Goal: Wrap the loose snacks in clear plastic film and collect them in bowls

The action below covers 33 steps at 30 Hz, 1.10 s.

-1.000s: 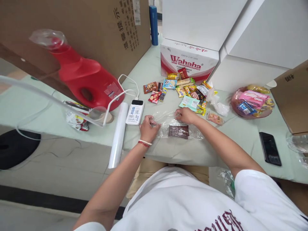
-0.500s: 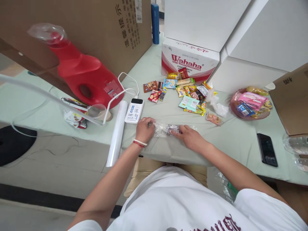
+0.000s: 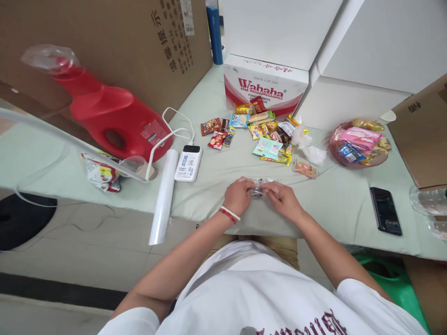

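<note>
Two hands meet at the near edge of the pale green table (image 3: 335, 195). Left hand (image 3: 238, 195) and right hand (image 3: 284, 200) pinch a crinkly clear plastic bundle (image 3: 258, 188) between their fingertips, fingers closed on it. Glossy snack packets (image 3: 265, 132) lie scattered beyond; smooth white roll (image 3: 162, 195) left.

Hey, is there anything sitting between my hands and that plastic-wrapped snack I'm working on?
Nothing visible. The left hand and right hand both grip the plastic-wrapped snack directly, just above the pale green table cover. The snack pile lies farther back, and the power bank sits off to the left.
</note>
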Each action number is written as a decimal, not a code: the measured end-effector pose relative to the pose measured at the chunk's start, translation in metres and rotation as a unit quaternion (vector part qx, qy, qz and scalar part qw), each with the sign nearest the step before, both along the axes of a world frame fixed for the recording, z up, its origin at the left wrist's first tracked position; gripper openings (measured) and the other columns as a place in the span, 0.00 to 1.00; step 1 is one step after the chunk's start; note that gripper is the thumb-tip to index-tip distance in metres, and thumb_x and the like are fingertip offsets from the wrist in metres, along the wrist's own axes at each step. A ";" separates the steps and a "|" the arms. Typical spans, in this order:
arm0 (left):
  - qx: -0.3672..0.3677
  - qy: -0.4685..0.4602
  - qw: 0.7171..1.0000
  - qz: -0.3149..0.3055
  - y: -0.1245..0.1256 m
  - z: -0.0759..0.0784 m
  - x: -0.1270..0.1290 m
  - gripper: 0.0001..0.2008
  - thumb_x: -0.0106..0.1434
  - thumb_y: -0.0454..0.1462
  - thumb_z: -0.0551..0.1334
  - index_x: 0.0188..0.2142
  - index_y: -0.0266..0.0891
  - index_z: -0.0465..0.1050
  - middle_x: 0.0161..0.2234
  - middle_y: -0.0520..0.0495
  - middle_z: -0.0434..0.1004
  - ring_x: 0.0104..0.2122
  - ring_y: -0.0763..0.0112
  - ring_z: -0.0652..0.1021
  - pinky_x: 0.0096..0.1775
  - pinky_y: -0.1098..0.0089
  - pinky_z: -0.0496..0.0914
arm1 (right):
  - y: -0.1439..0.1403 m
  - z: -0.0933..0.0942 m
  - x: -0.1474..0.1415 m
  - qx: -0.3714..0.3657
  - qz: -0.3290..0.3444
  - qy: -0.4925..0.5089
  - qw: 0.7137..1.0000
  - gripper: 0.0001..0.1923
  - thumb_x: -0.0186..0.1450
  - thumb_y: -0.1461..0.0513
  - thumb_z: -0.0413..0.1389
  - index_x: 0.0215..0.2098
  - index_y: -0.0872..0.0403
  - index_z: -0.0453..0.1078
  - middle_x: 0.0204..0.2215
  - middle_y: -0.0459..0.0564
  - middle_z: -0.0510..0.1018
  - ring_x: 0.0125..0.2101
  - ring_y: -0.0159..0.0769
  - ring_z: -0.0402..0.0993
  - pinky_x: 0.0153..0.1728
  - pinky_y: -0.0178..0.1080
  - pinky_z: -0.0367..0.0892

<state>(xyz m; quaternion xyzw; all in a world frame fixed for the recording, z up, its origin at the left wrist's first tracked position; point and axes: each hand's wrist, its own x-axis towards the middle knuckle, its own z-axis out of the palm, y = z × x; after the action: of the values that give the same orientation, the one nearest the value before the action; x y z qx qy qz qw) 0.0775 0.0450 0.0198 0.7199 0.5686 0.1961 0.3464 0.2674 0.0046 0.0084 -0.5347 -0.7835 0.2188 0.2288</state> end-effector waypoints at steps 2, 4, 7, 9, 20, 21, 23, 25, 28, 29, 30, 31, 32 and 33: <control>0.017 0.094 0.995 -0.019 -0.008 0.004 0.001 0.18 0.66 0.29 0.56 0.42 0.46 0.85 0.52 0.48 0.82 0.46 0.65 0.82 0.46 0.66 0.74 | 0.000 -0.011 0.007 0.013 -0.141 -0.030 0.989 0.19 0.73 0.58 0.53 0.59 0.53 0.75 0.53 0.63 0.75 0.53 0.53 0.69 0.55 0.56 0.69; 0.030 0.163 0.986 -0.014 -0.013 0.010 0.002 0.16 0.69 0.32 0.57 0.45 0.48 0.84 0.54 0.47 0.79 0.45 0.63 0.81 0.43 0.65 0.73 | 0.001 -0.018 0.010 0.019 -0.203 -0.076 0.976 0.17 0.67 0.58 0.61 0.53 0.53 0.78 0.58 0.66 0.72 0.58 0.61 0.64 0.56 0.61 0.66; 0.089 0.209 0.973 0.036 -0.012 0.013 0.000 0.18 0.67 0.37 0.62 0.56 0.46 0.78 0.57 0.39 0.74 0.53 0.52 0.76 0.50 0.57 0.72 | 0.002 -0.013 0.006 0.010 -0.205 -0.080 0.976 0.08 0.67 0.62 0.59 0.43 0.52 0.79 0.61 0.63 0.69 0.58 0.58 0.64 0.56 0.57 0.67; 0.106 0.215 0.969 0.061 -0.006 0.010 -0.003 0.26 0.63 0.40 0.66 0.61 0.42 0.73 0.59 0.33 0.72 0.59 0.44 0.71 0.56 0.50 0.69 | 0.002 -0.003 -0.005 -0.020 -0.196 -0.065 0.978 0.09 0.70 0.63 0.54 0.45 0.51 0.76 0.56 0.60 0.72 0.50 0.49 0.71 0.51 0.49 0.70; -0.098 0.077 0.992 0.003 0.018 -0.001 -0.024 0.17 0.57 0.52 0.59 0.28 0.41 0.71 0.24 0.49 0.76 0.27 0.63 0.74 0.31 0.67 0.64 | -0.008 0.002 -0.052 0.027 0.047 0.008 0.998 0.29 0.69 0.61 0.58 0.64 0.65 0.62 0.60 0.70 0.70 0.60 0.51 0.64 0.64 0.53 0.63; -0.123 0.034 0.992 0.021 0.017 -0.001 -0.022 0.19 0.56 0.54 0.60 0.28 0.41 0.71 0.23 0.50 0.75 0.27 0.64 0.73 0.30 0.68 0.64 | -0.013 0.000 -0.048 0.037 0.058 0.020 0.997 0.34 0.68 0.58 0.60 0.67 0.65 0.58 0.62 0.71 0.68 0.61 0.53 0.63 0.64 0.55 0.62; -0.174 -0.053 0.982 0.044 0.013 0.000 -0.017 0.21 0.51 0.56 0.65 0.28 0.40 0.71 0.22 0.52 0.73 0.26 0.66 0.72 0.29 0.69 0.64 | -0.023 -0.005 -0.039 0.043 0.057 0.037 0.997 0.41 0.68 0.52 0.62 0.71 0.61 0.54 0.64 0.71 0.66 0.63 0.54 0.61 0.64 0.59 0.62; -0.213 -0.149 0.965 0.042 0.008 0.008 -0.009 0.23 0.48 0.56 0.69 0.29 0.39 0.71 0.24 0.52 0.74 0.28 0.66 0.73 0.29 0.69 0.67 | -0.030 -0.007 -0.029 0.047 0.030 0.052 0.997 0.38 0.70 0.52 0.62 0.71 0.56 0.56 0.64 0.69 0.67 0.63 0.53 0.63 0.64 0.59 0.63; -0.263 -0.299 0.917 0.000 -0.002 0.028 -0.004 0.25 0.51 0.56 0.72 0.37 0.40 0.74 0.37 0.48 0.78 0.40 0.62 0.78 0.38 0.66 0.74 | -0.038 -0.003 -0.002 0.053 -0.053 0.107 0.991 0.26 0.73 0.54 0.58 0.66 0.53 0.65 0.62 0.64 0.72 0.61 0.49 0.68 0.62 0.55 0.66; -0.273 -0.331 0.903 -0.014 -0.005 0.035 -0.006 0.25 0.53 0.56 0.72 0.40 0.41 0.75 0.42 0.46 0.79 0.45 0.59 0.78 0.42 0.64 0.76 | -0.041 0.001 0.014 0.049 -0.094 0.140 0.984 0.23 0.73 0.54 0.57 0.64 0.52 0.67 0.60 0.61 0.75 0.59 0.48 0.70 0.61 0.53 0.68; -0.278 -0.346 0.896 -0.023 -0.008 0.039 -0.010 0.25 0.54 0.56 0.72 0.42 0.42 0.76 0.45 0.45 0.78 0.49 0.57 0.78 0.45 0.62 0.77 | -0.043 0.006 0.034 0.041 -0.140 0.177 0.973 0.21 0.73 0.53 0.57 0.61 0.52 0.70 0.57 0.59 0.78 0.56 0.46 0.73 0.59 0.51 0.70; -0.277 -0.345 0.896 -0.026 -0.011 0.041 -0.015 0.25 0.55 0.56 0.72 0.43 0.42 0.77 0.47 0.44 0.78 0.52 0.56 0.77 0.47 0.61 0.76 | -0.044 0.011 0.058 0.037 -0.192 0.220 0.956 0.20 0.73 0.52 0.57 0.58 0.52 0.72 0.52 0.56 0.80 0.52 0.44 0.76 0.57 0.48 0.72; -0.272 -0.334 0.902 -0.021 -0.013 0.041 -0.023 0.25 0.55 0.56 0.72 0.43 0.42 0.77 0.47 0.44 0.79 0.52 0.56 0.77 0.48 0.61 0.76 | -0.045 0.018 0.087 0.039 -0.248 0.261 0.932 0.18 0.72 0.51 0.57 0.55 0.51 0.74 0.48 0.53 0.82 0.48 0.42 0.78 0.54 0.46 0.74; -0.267 -0.320 0.909 -0.009 -0.014 0.038 -0.032 0.26 0.54 0.57 0.73 0.43 0.42 0.78 0.47 0.44 0.79 0.51 0.57 0.77 0.48 0.62 0.76 | -0.046 0.025 0.120 0.051 -0.296 0.301 0.905 0.17 0.71 0.50 0.57 0.51 0.51 0.75 0.45 0.51 0.83 0.46 0.41 0.79 0.51 0.44 0.75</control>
<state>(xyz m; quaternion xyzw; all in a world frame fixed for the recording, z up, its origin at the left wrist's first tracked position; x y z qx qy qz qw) 0.0450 0.0308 0.0575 0.5041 0.4523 0.2532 0.6908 0.3871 -0.0410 0.0336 -0.6384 -0.4933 0.2517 0.5346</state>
